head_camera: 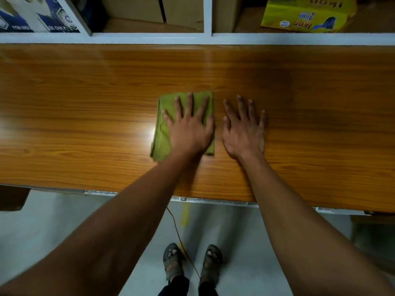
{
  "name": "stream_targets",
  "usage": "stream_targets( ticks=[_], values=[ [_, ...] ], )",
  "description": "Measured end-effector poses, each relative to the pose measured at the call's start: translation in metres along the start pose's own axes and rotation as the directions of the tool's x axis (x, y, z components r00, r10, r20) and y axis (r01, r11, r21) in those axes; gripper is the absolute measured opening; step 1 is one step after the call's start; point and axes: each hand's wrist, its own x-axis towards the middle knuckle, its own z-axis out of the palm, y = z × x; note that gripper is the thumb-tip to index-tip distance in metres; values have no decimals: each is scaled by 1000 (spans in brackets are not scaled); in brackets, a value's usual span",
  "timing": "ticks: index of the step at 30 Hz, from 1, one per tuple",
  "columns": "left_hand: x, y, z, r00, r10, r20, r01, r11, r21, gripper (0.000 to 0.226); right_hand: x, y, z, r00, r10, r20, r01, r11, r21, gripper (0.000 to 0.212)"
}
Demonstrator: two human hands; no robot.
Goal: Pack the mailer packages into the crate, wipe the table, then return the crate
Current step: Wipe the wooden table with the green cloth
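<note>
The left hand [189, 127] lies flat with fingers spread on a folded green cloth [164, 133], its grip open, pressing the cloth onto the wooden surface [85, 116] about midway between the far and near edges. The right hand [244, 129] rests just beside it, palm down on bare wood, grip open too. Wood runs wide to both sides. White shelving [207, 37] lines the far edge, holding cardboard boxes [149, 9] and a yellow bag [307, 13].

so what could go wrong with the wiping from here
The left hand presses flat on the folded green cloth with no grip on it, so the cloth could slide out or bunch. The thin orange cord trailing between the sandalled feet could trip the person.
</note>
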Motion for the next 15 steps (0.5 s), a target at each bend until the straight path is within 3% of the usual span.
stream_targets(
  ticks=[3,9,12,15],
  values=[
    [17,4,-5,999,-39,-3,39,999,1,66,1,-1,-4,1000,-3,0,3,1000,-3,60],
    [-115,-1,2,999,34,42,-35,999,22,61,-1,-2,-9,999,-8,31,7,1000,19,61],
    [-88,-1,2,999,19,35,-20,1000,17,62,4,-2,-9,999,-8,41,7,1000,15,61],
    [-5,4,4,999,43,2,-43,999,16,64,10,2,-6,999,-21,49,21,1000,7,62]
  ],
)
